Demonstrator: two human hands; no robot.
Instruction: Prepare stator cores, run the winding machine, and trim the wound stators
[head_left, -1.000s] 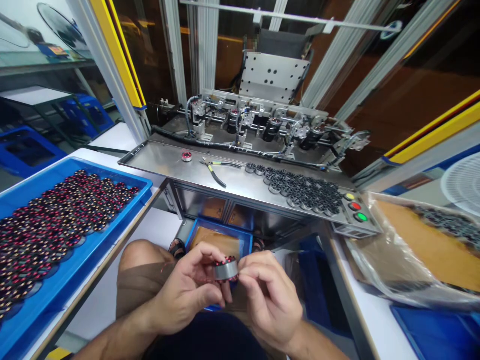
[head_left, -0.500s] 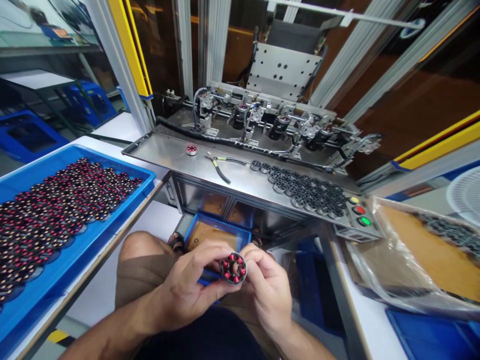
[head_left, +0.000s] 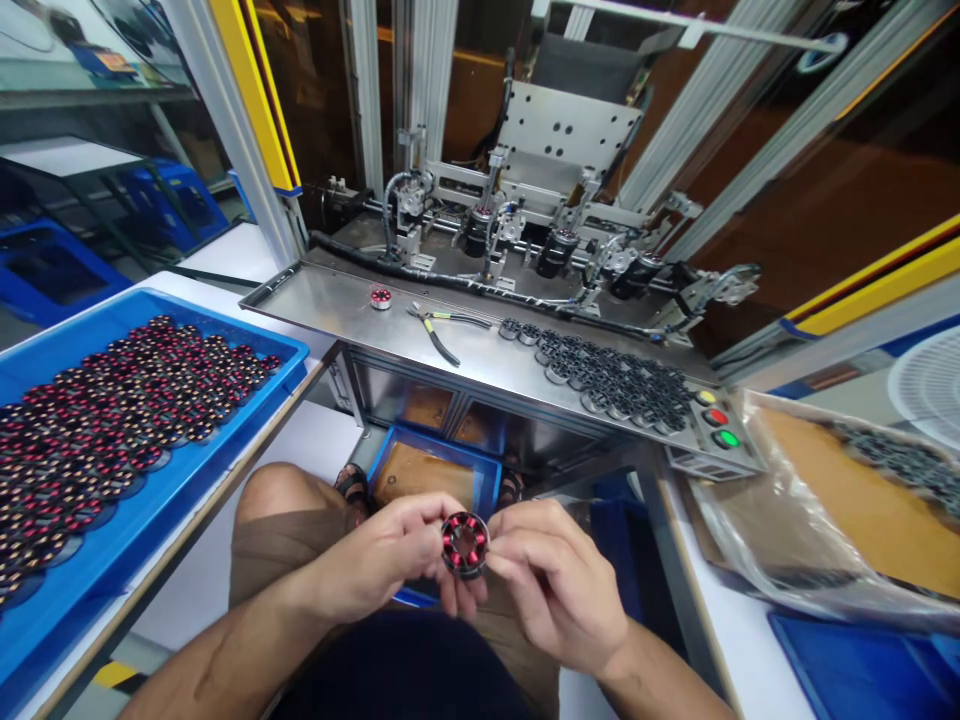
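My left hand (head_left: 401,555) is closed round a motor stator (head_left: 465,545), a round dark core with red wire windings and an open centre, held above my lap with its ring face toward me. Thumb and fingers of my right hand (head_left: 559,575) are pinched together at the stator's right rim; whether a wire end lies between them is too small to tell. On the metal bench ahead is another red-wound stator (head_left: 381,299). Beside it are cutting pliers (head_left: 439,335) with spread handles, and several dark ring-shaped parts (head_left: 615,375) in rows.
A blue tray (head_left: 289,370) of several red-wound stators stands left. Behind the bench is a winding machine (head_left: 555,250). Push buttons (head_left: 717,416) sit at the bench's right end, near a plastic-lined box (head_left: 832,500). A blue bin (head_left: 487,480) is below.
The stator has turned a little in my left hand, whose fingers now show beneath it. My right hand has shifted right and its wrist swung outward. Machine arms at the back have risen.
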